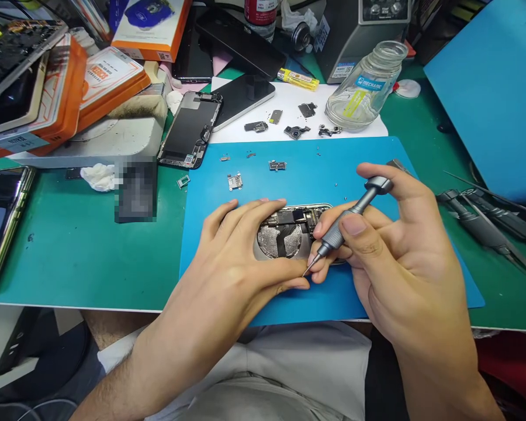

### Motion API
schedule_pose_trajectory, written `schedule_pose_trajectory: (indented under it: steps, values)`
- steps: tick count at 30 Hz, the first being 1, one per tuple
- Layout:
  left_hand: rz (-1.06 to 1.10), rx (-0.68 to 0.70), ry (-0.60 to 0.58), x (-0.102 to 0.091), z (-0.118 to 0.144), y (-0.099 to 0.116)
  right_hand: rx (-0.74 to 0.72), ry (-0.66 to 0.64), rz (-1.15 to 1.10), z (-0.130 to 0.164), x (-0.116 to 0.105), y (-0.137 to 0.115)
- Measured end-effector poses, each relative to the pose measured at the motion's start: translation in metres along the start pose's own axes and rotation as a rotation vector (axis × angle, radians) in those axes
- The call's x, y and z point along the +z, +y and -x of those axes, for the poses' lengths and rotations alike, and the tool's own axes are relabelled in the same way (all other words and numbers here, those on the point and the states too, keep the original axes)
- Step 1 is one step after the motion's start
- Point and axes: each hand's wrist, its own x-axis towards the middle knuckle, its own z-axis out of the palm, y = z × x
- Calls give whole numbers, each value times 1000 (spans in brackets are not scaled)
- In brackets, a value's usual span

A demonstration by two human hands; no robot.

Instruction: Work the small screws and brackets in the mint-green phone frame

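Observation:
An opened phone (282, 240) lies on the blue mat with its inner parts and a round coil area showing. My left hand (232, 275) grips its left part, fingers over the far edge and thumb along the near edge. In my right hand (390, 251) is a slim grey precision screwdriver (338, 229), tilted, the index finger on its cap. Its fine tip comes down beside my left thumb at the phone's near edge; whether it touches a screw is hidden. Beyond the phone sit a small metal bracket (277, 166) and another small silver part (235, 181).
A phone screen (190, 130) rests past the blue mat (219, 304). Camera modules (296, 132) and other parts lie on white paper near a glass jar (366, 88). Tweezers (491, 234) are on the right, orange boxes (65, 99) on the left. A phone (4, 228) sits far left.

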Motion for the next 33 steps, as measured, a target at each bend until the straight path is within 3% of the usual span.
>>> schedule_pose_trajectory:
  steps: [25,30,33]
  values:
    - [5,7,10,-1,1,-1,-81,-68,-7,-3,-7,11]
    - [-17,15,14,1,2,-2,-71,-13,-39,-4,-8,7]
    - [-41,27,19,3,4,-1,-138,75,-35,-6,-18,4]
